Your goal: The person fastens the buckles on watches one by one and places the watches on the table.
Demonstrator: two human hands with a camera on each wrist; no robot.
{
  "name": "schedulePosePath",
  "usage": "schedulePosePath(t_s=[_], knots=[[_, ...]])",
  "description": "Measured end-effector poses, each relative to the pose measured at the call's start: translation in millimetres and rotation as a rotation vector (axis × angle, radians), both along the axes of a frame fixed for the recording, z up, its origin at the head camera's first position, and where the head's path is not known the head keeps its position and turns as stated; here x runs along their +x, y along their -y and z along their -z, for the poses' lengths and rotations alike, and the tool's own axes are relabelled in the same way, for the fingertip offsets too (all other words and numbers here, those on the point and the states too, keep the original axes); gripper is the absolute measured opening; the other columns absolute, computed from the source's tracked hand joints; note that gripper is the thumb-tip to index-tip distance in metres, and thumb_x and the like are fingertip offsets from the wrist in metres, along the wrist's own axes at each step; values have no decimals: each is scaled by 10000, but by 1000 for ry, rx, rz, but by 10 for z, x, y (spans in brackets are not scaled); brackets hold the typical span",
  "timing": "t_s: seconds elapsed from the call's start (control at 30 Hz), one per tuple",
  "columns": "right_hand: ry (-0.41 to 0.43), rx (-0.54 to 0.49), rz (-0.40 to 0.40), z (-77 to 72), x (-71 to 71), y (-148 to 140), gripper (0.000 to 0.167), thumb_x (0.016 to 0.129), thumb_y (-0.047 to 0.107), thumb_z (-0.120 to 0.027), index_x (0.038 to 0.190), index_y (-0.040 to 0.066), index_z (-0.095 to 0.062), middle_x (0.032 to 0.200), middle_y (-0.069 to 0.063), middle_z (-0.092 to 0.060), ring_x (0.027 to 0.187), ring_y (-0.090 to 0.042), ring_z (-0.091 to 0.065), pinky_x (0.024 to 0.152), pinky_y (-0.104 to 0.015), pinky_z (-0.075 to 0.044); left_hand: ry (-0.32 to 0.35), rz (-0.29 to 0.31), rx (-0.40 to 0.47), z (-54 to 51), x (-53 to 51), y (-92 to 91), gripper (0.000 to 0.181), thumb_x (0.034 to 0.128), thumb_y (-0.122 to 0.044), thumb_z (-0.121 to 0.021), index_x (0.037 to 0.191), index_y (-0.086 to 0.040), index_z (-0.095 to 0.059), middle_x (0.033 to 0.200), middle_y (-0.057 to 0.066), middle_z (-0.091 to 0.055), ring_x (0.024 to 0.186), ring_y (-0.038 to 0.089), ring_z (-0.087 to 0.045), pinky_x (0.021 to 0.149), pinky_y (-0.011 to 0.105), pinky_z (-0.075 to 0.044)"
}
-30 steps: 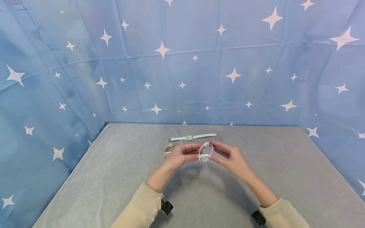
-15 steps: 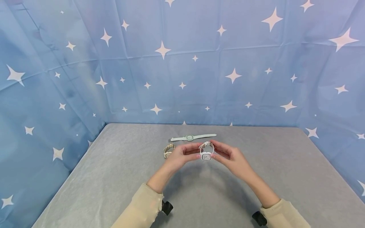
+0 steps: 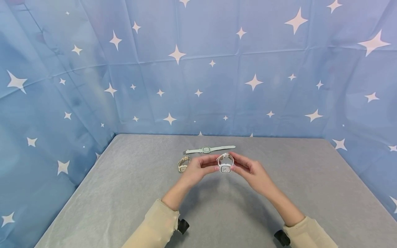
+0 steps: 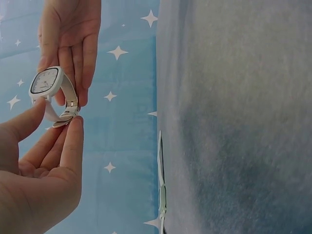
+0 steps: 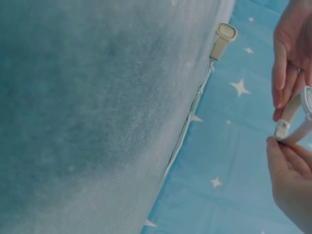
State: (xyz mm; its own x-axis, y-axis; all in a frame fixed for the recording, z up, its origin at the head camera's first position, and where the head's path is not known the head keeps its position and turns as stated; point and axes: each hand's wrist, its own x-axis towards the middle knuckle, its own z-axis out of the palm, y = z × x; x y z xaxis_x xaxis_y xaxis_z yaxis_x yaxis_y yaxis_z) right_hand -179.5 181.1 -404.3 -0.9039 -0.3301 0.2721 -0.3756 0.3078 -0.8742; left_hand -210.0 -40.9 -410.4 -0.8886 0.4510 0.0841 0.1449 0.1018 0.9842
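A white watch (image 3: 225, 168), its strap fastened into a loop, is held above the table between both hands. From the left, my left hand (image 3: 196, 170) pinches it, with the thumb at the case and fingertips at the buckle end in the left wrist view. My right hand (image 3: 253, 175) grips the opposite side, thumb by the case and fingers at the strap. The dial faces toward me. Just behind the left hand stands a beige watch (image 3: 183, 168), looped and partly hidden by that hand. Farther back, a mint green watch (image 3: 206, 149) lies stretched out flat.
The grey cloth-covered table (image 3: 124, 179) carries the watches. A blue curtain (image 3: 198, 75) with white stars hangs behind it and along both sides. Black wrist cameras (image 3: 183, 226) sit at the beige sleeves (image 3: 155, 224).
Both hands keep hold of the white watch, which has risen slightly, shifted a little right and turned so its dial sits more level. The other watches stay put.
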Motion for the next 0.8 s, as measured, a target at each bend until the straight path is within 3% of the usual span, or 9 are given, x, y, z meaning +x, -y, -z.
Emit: schedulePosePath(t_s=[0.1, 0.53, 0.63, 0.8], knots=[[0, -7, 15, -2, 1, 0, 489, 984, 110, -622, 1426, -54, -491, 1403, -266, -557, 1157, 94, -570, 916, -129, -511, 0, -14, -7, 8, 0, -11, 393, 935, -68, -674, 1319, 2, -626, 1320, 186, -653, 1177, 299, -659, 952, 310, -560], [1, 42, 94, -16, 18, -25, 460, 987, 152, -627, 1405, -16, -538, 1342, -238, -619, 1070, 121, -599, 884, -141, -535, -27, -59, -16, -36, 18, -69, 371, 928, -92, -695, 1293, -34, -659, 1281, 165, -681, 1133, 274, -682, 923, 303, -572], [6, 41, 105, -20, 11, -29, 458, 985, 150, -629, 1404, -13, -541, 1340, -232, -623, 1097, 24, -641, 874, -123, -527, -25, -73, -19, -33, 12, -89, 365, 926, -103, -701, 1284, -41, -667, 1274, 161, -686, 1128, 272, -684, 916, 299, -574], [11, 47, 118, -21, 12, -42, 455, 989, 160, -625, 1406, -1, -543, 1361, -221, -612, 1190, -294, -648, 879, -119, -523, -30, -87, -17, -24, 1, -116, 360, 923, -115, -708, 1276, -55, -677, 1263, 148, -695, 1127, 269, -687, 914, 298, -576]])
